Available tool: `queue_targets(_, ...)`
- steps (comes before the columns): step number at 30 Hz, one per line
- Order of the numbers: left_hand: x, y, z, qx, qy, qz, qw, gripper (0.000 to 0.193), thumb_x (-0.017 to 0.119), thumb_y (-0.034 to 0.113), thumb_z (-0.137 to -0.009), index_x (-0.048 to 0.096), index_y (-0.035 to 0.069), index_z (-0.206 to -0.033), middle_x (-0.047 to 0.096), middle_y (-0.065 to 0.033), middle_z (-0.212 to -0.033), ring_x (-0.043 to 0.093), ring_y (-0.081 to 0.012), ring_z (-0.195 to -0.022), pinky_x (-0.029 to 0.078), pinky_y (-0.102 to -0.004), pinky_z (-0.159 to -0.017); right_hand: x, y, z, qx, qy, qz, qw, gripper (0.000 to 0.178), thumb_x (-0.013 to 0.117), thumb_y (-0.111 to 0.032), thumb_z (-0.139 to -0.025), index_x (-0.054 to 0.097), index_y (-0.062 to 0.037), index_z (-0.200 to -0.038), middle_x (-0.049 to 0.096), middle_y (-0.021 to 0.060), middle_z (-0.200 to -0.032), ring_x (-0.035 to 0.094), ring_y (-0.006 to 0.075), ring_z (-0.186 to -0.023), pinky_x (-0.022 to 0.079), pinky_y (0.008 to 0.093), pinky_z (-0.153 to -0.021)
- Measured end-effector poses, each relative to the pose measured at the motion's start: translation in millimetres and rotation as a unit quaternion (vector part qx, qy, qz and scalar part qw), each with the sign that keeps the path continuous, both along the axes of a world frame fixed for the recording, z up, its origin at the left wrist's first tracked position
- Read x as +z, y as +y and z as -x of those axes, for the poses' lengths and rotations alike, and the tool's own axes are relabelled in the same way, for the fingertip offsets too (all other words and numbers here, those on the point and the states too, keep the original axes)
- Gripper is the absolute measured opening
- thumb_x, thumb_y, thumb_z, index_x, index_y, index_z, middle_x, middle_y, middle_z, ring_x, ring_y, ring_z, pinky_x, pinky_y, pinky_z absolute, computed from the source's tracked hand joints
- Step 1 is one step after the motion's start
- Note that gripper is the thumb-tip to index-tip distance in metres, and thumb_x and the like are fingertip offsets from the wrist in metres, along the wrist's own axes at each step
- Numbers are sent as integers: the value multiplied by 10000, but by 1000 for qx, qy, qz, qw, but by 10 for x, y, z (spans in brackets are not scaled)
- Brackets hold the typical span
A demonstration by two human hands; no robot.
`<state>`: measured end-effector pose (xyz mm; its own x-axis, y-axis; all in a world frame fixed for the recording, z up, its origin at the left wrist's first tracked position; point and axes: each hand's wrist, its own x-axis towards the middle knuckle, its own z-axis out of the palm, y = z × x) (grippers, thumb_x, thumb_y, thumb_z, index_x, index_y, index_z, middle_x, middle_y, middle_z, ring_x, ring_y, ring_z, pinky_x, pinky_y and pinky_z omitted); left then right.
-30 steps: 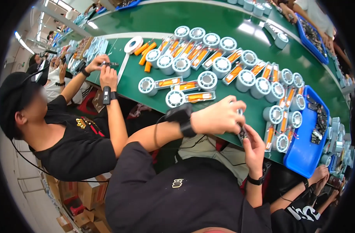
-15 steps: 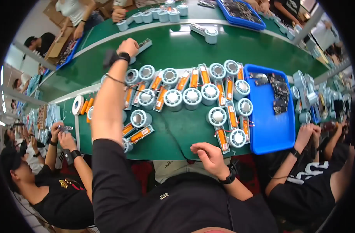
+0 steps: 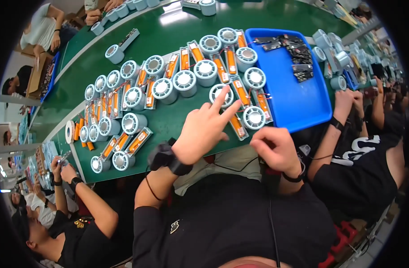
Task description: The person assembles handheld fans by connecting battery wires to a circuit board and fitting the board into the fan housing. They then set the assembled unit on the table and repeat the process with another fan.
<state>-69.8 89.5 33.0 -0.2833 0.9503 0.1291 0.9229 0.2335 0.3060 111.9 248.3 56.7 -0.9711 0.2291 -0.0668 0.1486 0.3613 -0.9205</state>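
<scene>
My left hand (image 3: 203, 130) is over the front of the green table with its fingers spread, holding nothing. Its index finger reaches over a pale-blue round fan housing (image 3: 219, 99); I cannot tell whether it touches. Close to its right, my right hand (image 3: 278, 149) is curled loosely closed at the table's front edge, and nothing shows in it. Handheld fan bodies with orange battery cells (image 3: 241, 92) in their open handles stand in rows before me. Farther off at the left, a single fan body (image 3: 115, 53) with a circuit board in its handle lies on the green surface.
A blue tray (image 3: 298, 107) with several dark circuit boards (image 3: 301, 56) stands at the right. A white tape roll (image 3: 70, 131) and loose orange cells (image 3: 81, 127) lie at the left. Co-workers sit on both sides; their hands (image 3: 349, 100) are near the tray's right.
My left hand has let go of the fan body at the far left and come back to the front, fingers spreading. The right hand has curled and shifted right. The view has turned.
</scene>
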Motion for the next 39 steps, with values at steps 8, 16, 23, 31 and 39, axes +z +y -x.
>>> queue_targets(8, -170, -296, 19, 24, -4, -17, 1000, 217, 651, 12, -839, 624, 119, -1026, 433, -118, -1530, 652, -331, -942, 593, -421, -736, -62, 1188, 183, -274, 125, -212, 930, 165, 564, 10, -933, 692, 7, -1037, 689, 73, -819, 656, 146, -763, 489, 260, -675)
queue_targets(16, -218, -935, -175, 115, -5, -113, 987, 371, 660, -71, -795, 653, 100, -1124, 417, -165, -1527, 652, -330, -1069, 592, -411, -792, -676, 2202, 709, -149, 30, -555, 818, 153, 672, -54, -786, 742, -69, -922, 702, 149, -916, 679, 366, -901, 536, 463, -819)
queue_targets(23, 152, -1251, -298, 160, -198, -95, 962, 541, 684, -84, -822, 637, 98, -1329, 490, -204, -1452, 666, -331, -1058, 570, -400, -861, 150, 1477, 487, -303, 207, -479, 797, 125, 664, 37, -811, 683, -49, -900, 689, 123, -877, 676, 289, -797, 548, 393, -787)
queue_targets(31, -16, -1067, -447, -7, -242, -330, 912, 492, 711, -33, -859, 606, 21, -1336, 641, -182, -1233, 679, -304, -934, 563, -393, -815, -5, -580, 536, 188, 276, 30, 942, 243, 753, 72, -761, 697, -6, -984, 722, 122, -984, 689, 248, -870, 548, 341, -786)
queue_targets(39, -378, -1459, -378, 276, -339, -395, 808, 345, 611, -74, -941, 601, 5, -1277, 595, -58, -912, 550, -117, -734, 452, -249, -635, -472, -431, 432, 14, 152, 57, 987, 279, 722, 105, -817, 696, 19, -1081, 689, 123, -1061, 672, 225, -974, 538, 305, -841)
